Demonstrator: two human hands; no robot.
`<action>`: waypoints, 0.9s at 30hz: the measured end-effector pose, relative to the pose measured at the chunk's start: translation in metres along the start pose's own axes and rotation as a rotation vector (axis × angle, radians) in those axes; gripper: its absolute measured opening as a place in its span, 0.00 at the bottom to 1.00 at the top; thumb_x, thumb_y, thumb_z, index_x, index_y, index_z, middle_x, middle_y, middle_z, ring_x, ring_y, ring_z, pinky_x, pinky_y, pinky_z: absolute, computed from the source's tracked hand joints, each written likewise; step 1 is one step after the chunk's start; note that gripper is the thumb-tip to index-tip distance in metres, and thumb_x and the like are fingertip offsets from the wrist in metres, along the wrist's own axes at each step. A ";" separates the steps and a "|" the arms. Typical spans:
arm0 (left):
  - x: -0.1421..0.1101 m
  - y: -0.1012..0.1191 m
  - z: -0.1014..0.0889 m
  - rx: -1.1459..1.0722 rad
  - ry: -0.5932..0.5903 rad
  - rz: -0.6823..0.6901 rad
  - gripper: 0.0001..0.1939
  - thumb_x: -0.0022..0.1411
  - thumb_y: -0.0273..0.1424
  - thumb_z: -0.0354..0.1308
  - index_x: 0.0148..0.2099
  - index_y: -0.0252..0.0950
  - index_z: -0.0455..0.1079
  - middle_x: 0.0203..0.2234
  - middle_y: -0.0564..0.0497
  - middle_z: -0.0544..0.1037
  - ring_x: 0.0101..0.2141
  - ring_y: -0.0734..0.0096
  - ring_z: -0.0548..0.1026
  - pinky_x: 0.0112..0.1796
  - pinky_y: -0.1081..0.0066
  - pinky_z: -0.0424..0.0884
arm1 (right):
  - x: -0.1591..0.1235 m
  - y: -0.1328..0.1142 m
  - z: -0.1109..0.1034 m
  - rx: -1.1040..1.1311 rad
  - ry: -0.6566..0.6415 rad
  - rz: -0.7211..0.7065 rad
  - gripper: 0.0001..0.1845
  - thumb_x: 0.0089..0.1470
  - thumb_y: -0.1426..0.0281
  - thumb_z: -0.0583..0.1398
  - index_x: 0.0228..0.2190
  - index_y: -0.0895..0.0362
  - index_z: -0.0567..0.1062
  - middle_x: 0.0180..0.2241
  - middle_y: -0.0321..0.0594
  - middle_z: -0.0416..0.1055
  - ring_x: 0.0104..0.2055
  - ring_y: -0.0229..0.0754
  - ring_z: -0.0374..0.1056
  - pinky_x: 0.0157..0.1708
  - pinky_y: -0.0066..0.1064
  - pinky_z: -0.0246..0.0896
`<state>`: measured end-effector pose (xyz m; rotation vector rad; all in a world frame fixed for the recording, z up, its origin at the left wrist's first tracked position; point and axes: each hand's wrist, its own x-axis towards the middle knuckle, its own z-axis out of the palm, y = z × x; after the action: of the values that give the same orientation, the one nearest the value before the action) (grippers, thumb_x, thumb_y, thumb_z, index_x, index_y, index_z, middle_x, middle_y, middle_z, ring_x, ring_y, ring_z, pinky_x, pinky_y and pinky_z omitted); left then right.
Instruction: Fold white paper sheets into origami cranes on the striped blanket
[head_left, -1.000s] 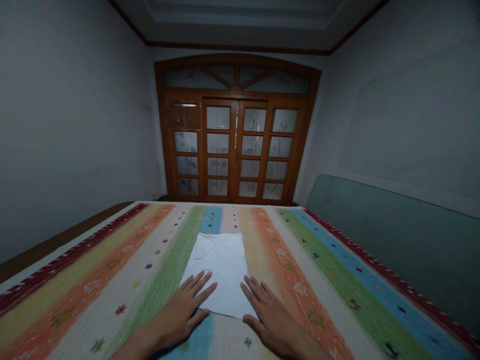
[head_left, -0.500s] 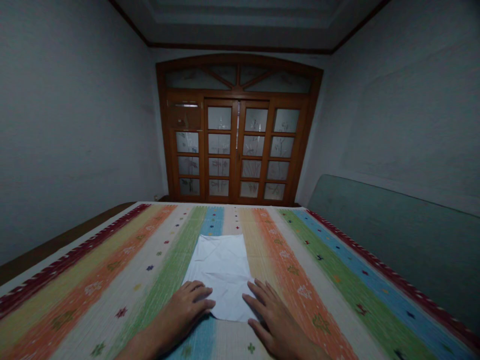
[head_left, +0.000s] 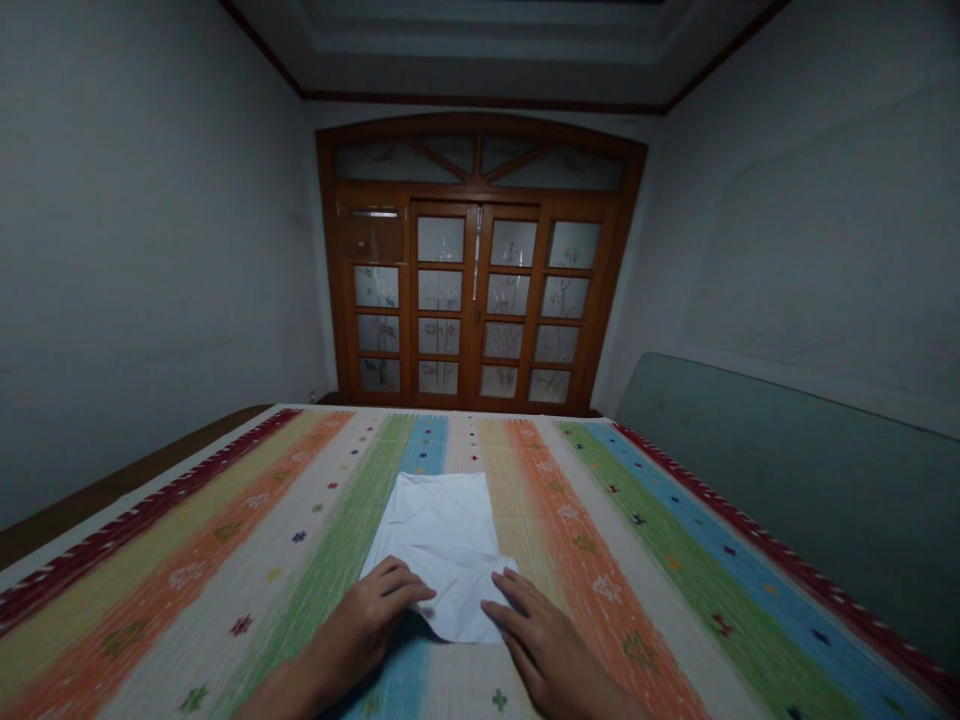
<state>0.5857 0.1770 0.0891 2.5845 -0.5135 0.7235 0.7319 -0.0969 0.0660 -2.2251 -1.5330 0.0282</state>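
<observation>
Since the cloth (head_left: pixel 442 505) looks thin and limp (light, likely creases easily), near corners suit holding. Left hand (head_left: pixel 375 612) pinches one; right hand (head_left: pixel 546 635) touches the other, grip unclear.

We've got a white sheet (head_left: pixel 442 510) with faint grey crease shading. Cover (head_left: pixel 315 520) is striped, left to right: dark red with a toothed edge, yellow, orange, off-white, green, blue, off-white, yellow, orange, off-white, green, blue, dark red. We see small red, navy, green and yellow motifs scattered on it; the orange bands carry white and olive ones. Doors (head_left: pixel 469 340) orange-brown, panes (head_left: pixel 439 240) pale grey with dark plant-like line patterns. Panel (head_left: pixel 787 470) grey-green. Walls (head_left: pixel 150 250) greyish, ceiling trim (head_left: pixel 480 101) dark red-brown.
</observation>
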 end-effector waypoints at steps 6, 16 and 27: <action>0.009 -0.001 0.023 0.095 0.036 -0.110 0.27 0.71 0.21 0.50 0.68 0.46 0.62 0.54 0.43 0.77 0.52 0.58 0.77 0.51 0.58 0.76 | 0.000 0.002 0.001 0.007 -0.020 0.003 0.23 0.66 0.71 0.55 0.60 0.49 0.73 0.68 0.48 0.61 0.70 0.57 0.55 0.67 0.53 0.56; 0.017 -0.005 0.042 0.122 -0.021 -0.180 0.20 0.71 0.25 0.53 0.62 0.44 0.69 0.60 0.43 0.74 0.60 0.53 0.72 0.57 0.50 0.73 | 0.001 0.003 0.001 0.019 0.004 -0.002 0.24 0.64 0.73 0.58 0.59 0.49 0.74 0.67 0.47 0.62 0.70 0.58 0.56 0.67 0.54 0.53; 0.010 -0.003 0.034 0.119 -0.353 -0.157 0.39 0.73 0.47 0.53 0.76 0.51 0.35 0.73 0.45 0.49 0.71 0.46 0.50 0.65 0.36 0.52 | 0.000 0.000 -0.005 0.062 -0.081 0.070 0.26 0.65 0.64 0.59 0.63 0.49 0.69 0.70 0.46 0.55 0.71 0.57 0.52 0.68 0.51 0.52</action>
<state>0.6090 0.1609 0.0676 2.8414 -0.3721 0.2523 0.7327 -0.0986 0.0706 -2.2526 -1.4749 0.1869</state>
